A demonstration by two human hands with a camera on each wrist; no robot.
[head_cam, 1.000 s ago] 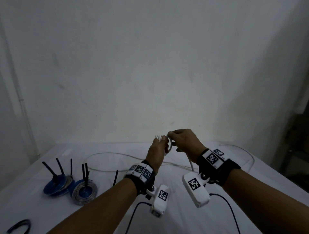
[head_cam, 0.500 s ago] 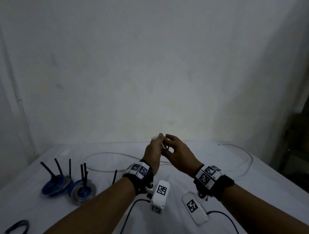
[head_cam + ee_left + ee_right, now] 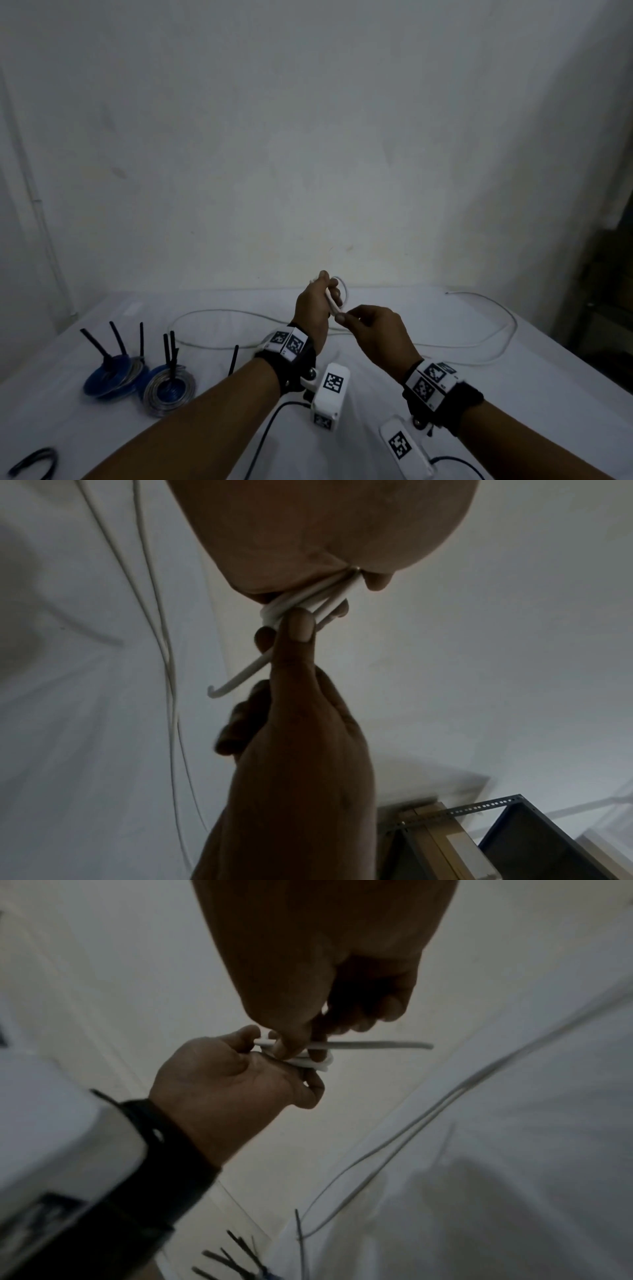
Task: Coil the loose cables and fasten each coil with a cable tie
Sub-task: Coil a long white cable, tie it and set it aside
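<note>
Right hand: raised over the counter, thumb and forefinger pinching the lower end of the small coil.
Left hand: upright just beyond, fingers curled round the coil.
Coil: thin white cable in a few tight loops, one short stiff end sticking out.
Loose cable: trails across the counter behind both hands.
Finished coils: blue and silver, black ties upright, well left of the left hand.

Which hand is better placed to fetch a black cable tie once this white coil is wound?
Right, probably. The left hand grips the white coil and must hold it; the right hand only pinches the cable end. However, the spare tie lies leftward.
</note>
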